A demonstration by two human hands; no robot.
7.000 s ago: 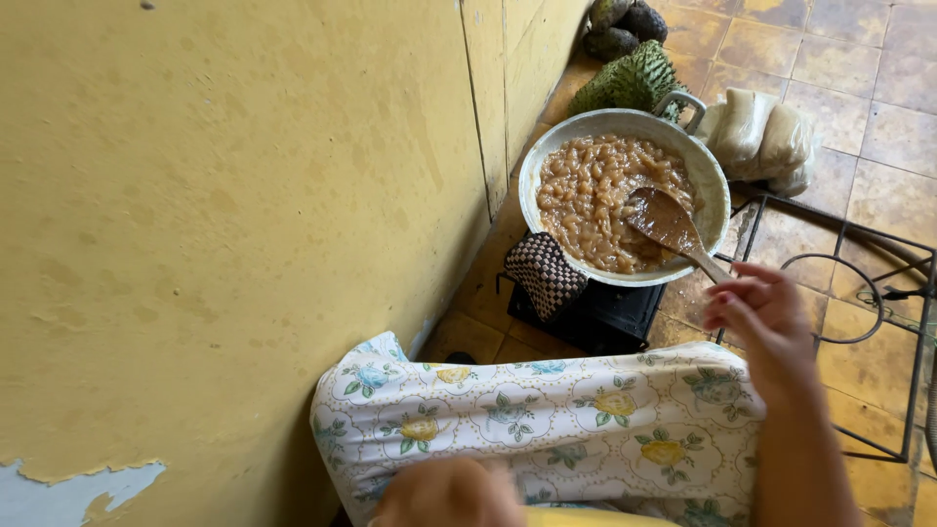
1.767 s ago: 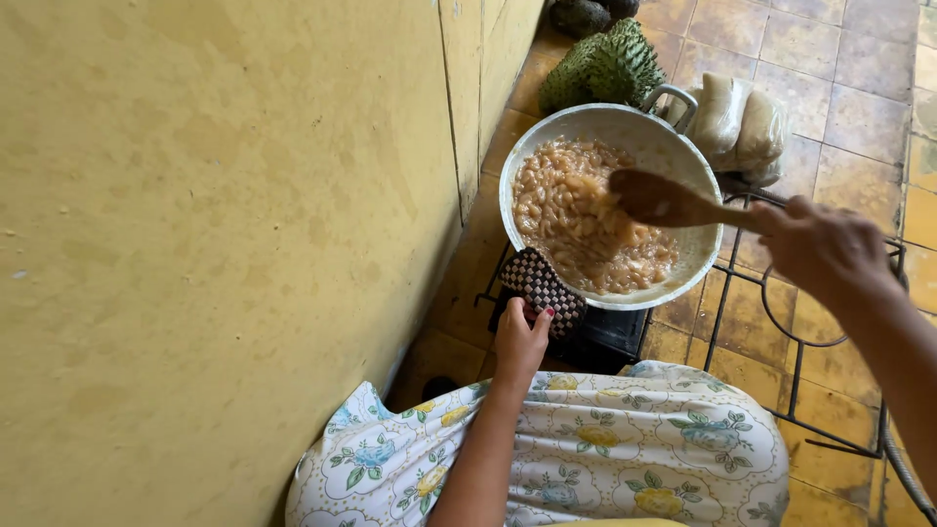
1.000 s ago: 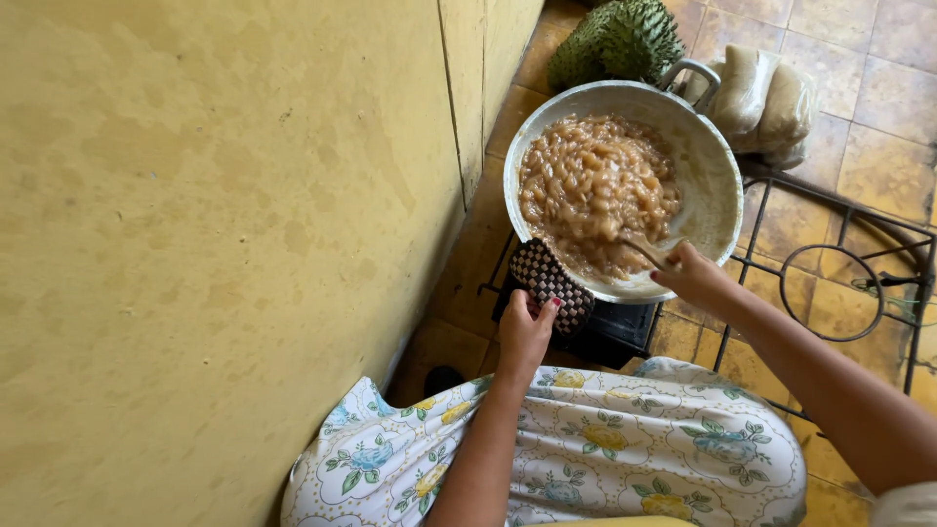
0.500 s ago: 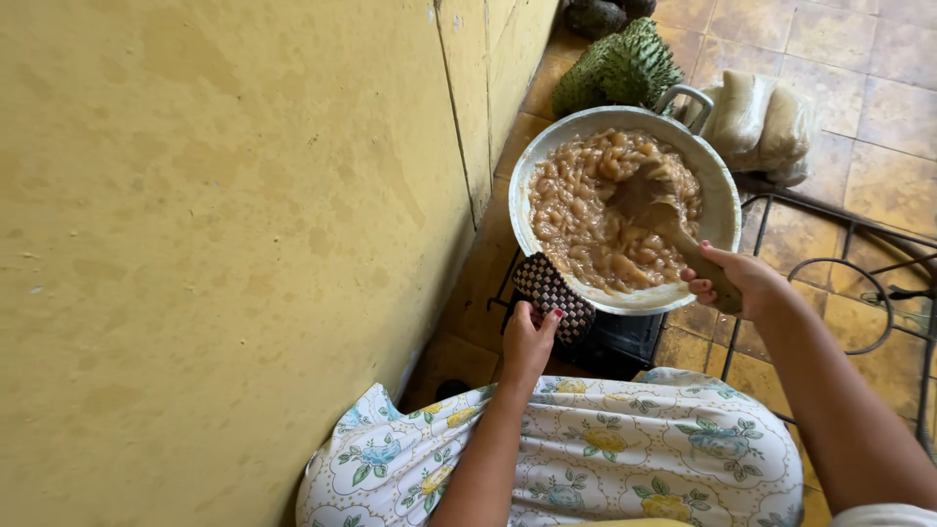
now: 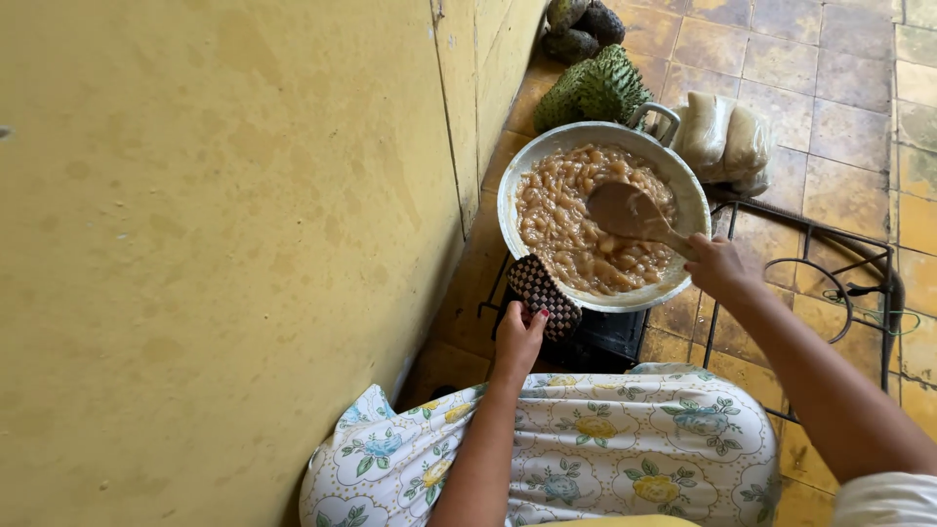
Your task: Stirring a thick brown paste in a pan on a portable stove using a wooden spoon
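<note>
A wide metal pan (image 5: 517, 176) full of pale brown lumpy food (image 5: 571, 224) sits on a low black burner (image 5: 610, 337) beside the yellow wall. My right hand (image 5: 717, 265) grips the handle of a wooden spoon (image 5: 630, 213) whose bowl rests in the food. My left hand (image 5: 520, 337) holds a checkered pot holder (image 5: 542, 293) against the pan's near rim. A floral cloth (image 5: 586, 439) covers my lap below.
The yellow wall (image 5: 215, 254) runs close along the left. A spiky green fruit (image 5: 595, 90) and a pale cloth bundle (image 5: 722, 141) lie beyond the pan. A black wire stand (image 5: 830, 283) stands to the right on the tiled floor (image 5: 849, 98).
My right hand has swept the spoon from the pan's near edge up to the middle of the food. My left hand stays on the pot holder.
</note>
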